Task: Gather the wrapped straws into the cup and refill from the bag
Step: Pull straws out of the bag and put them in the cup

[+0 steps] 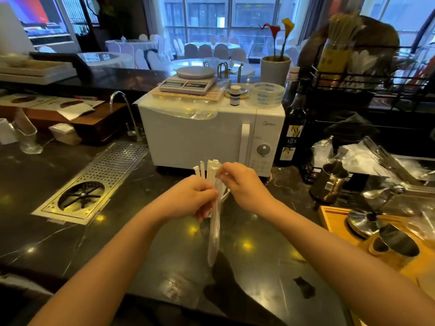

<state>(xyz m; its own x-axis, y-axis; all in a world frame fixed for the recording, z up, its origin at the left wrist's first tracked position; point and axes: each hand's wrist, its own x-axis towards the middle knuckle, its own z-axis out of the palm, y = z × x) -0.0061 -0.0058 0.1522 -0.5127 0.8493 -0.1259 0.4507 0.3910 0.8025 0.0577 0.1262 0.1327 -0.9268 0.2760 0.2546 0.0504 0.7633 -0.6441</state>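
Observation:
A bundle of white paper-wrapped straws (pixel 214 222) stands upright over the dark counter, held between both hands. My left hand (pixel 191 198) is closed around the middle of the bundle. At the upper part of the bundle, my right hand (pixel 242 184) pinches the straws near their tops (pixel 208 168). The lower ends hang down toward the counter, and a clear sleeve seems to surround them. No straw cup shows near the hands. A crumpled clear plastic bag (pixel 367 158) lies at the right.
A white microwave (pixel 211 135) stands just behind the hands, with a scale on top. A metal rinser tray (pixel 94 184) is set into the counter at left. A dark bottle (pixel 292 132), a metal jug (pixel 329 182) and a wooden tray (pixel 341 222) sit at right.

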